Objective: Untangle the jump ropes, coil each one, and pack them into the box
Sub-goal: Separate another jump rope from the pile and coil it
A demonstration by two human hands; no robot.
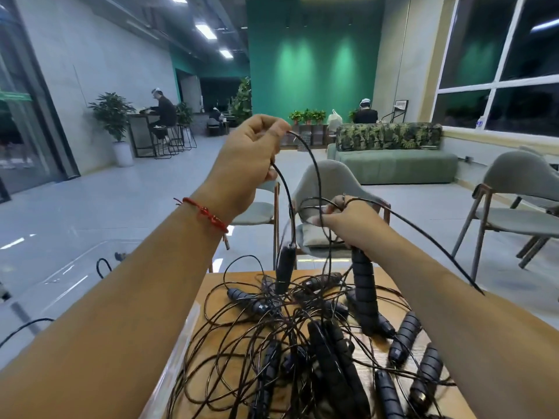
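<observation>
Above the wooden table (390, 284), my left hand (251, 158) pinches a cord (286, 192), its handle (284, 267) dangling straight below; my right hand (348, 222) grips a ribbed handle (364, 285).

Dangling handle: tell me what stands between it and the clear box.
Only the tangled pile: the dangling handle, hung by its cord from the left hand, dips among its cords. The clear box lies left of the table.
</observation>
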